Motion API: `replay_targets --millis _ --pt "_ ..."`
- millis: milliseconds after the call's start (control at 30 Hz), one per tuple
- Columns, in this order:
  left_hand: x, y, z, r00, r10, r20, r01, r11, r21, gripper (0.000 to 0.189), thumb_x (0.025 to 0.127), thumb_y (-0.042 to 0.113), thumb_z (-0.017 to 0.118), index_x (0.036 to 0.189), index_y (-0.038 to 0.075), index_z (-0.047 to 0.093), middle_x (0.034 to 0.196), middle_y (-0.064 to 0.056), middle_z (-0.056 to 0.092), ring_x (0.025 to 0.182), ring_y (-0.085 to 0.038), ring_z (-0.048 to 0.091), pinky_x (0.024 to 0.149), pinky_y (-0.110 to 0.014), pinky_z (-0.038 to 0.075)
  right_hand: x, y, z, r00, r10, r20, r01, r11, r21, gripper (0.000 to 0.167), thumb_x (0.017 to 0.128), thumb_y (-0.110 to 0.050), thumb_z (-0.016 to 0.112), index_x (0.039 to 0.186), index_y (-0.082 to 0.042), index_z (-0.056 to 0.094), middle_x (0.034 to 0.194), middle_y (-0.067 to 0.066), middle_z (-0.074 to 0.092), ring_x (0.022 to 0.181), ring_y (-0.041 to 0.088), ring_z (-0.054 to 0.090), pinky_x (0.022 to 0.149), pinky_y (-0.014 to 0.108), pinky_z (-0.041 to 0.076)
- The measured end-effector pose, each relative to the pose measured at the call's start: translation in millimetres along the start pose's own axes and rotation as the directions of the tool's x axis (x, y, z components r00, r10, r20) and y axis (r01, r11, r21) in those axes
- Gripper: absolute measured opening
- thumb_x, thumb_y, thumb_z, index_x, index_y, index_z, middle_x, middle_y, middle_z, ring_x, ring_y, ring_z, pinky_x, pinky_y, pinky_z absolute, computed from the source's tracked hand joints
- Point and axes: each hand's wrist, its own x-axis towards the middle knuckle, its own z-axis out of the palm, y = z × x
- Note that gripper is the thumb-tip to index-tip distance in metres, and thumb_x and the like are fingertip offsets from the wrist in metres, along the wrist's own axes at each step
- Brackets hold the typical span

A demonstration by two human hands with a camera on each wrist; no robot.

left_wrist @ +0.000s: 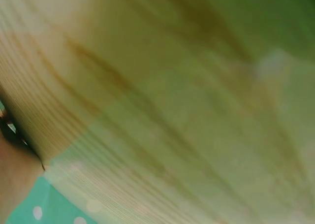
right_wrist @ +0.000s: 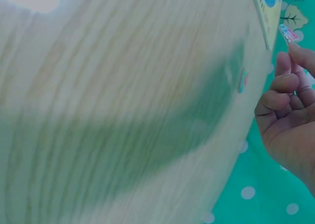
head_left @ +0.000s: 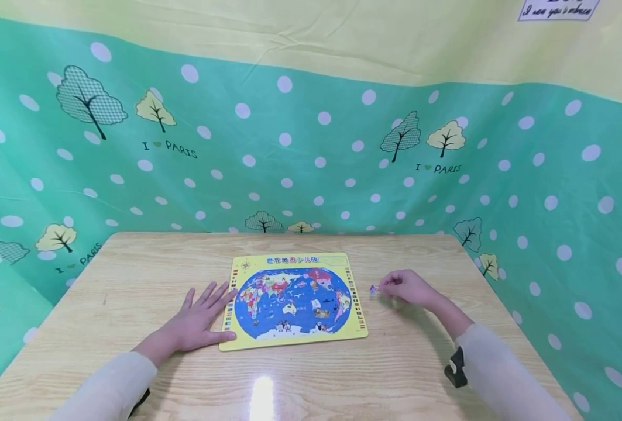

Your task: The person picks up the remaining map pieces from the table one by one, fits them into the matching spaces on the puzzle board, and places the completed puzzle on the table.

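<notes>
A yellow-bordered world map board [head_left: 294, 339] lies flat on the table, with a blue oval map, Chinese title and rows of small flags. My left hand [head_left: 200, 321] rests spread beside it, fingertips and thumb on its left edge. To the right of the board, my right hand [head_left: 408, 287] pinches a small, flat, colourful puzzle piece [right_wrist: 289, 34] between thumb and index finger, just above the table. The other fingers of that hand curl inward in the right wrist view. The left wrist view holds only a blurred tabletop and part of the wrist.
Another small piece [right_wrist: 243, 81] lies on the wooden table [head_left: 311, 380] near the right hand in the right wrist view. A green dotted curtain [head_left: 311, 164] hangs behind and along both sides. Light glares off the table's near part.
</notes>
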Motion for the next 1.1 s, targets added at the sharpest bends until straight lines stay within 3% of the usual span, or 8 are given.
replay_targets --millis 200,400,767,1100 --pt "-0.1 -0.1 -0.4 1.0 -0.006 0.005 0.006 1.0 0.027 0.092 0.079 0.072 0.05 0.15 0.02 0.022 0.157 -0.01 0.017 0.143 -0.041 0.012 0.109 -0.069 0.003 6.6 -14 8 1.0 -0.001 0.011 0.001 1.0 -0.003 0.018 0.087 -0.023 0.065 0.095 -0.007 0.067 0.08 0.013 0.064 0.059 0.015 0.048 0.049 0.022 0.04" --pt "-0.3 1.3 -1.8 1.0 0.001 -0.004 -0.001 1.0 0.024 0.091 0.08 0.071 0.05 0.15 0.019 0.024 0.157 -0.011 0.018 0.143 -0.041 0.013 0.109 -0.07 0.004 13.2 -28 16 0.998 -0.028 0.052 0.028 1.0 0.01 0.017 0.087 -0.022 0.065 0.095 -0.007 0.067 0.079 0.017 0.063 0.05 0.011 0.04 0.044 0.021 0.036" --pt "0.2 1.7 -1.2 1.0 -0.01 0.01 0.01 1.0 0.013 0.092 0.079 0.072 0.049 0.15 0.02 0.023 0.157 -0.01 0.018 0.143 -0.04 0.012 0.109 -0.069 0.003 25.1 -55 37 0.99 -0.06 0.127 0.058 0.998 0.018 0.015 0.086 -0.02 0.066 0.094 -0.008 0.068 0.081 0.018 0.064 0.046 0.008 0.036 0.044 0.018 0.034" --pt "-0.5 1.7 -0.4 1.0 -0.017 0.019 0.017 1.0 0.018 0.092 0.079 0.073 0.048 0.15 0.021 0.022 0.157 -0.009 0.017 0.144 -0.039 0.012 0.11 -0.069 0.003 35.5 -73 55 0.981 -0.102 0.163 0.104 0.995 -0.003 0.011 0.085 -0.021 0.068 0.089 -0.012 0.069 0.08 0.013 0.066 0.052 0.01 0.044 0.048 0.019 0.038"
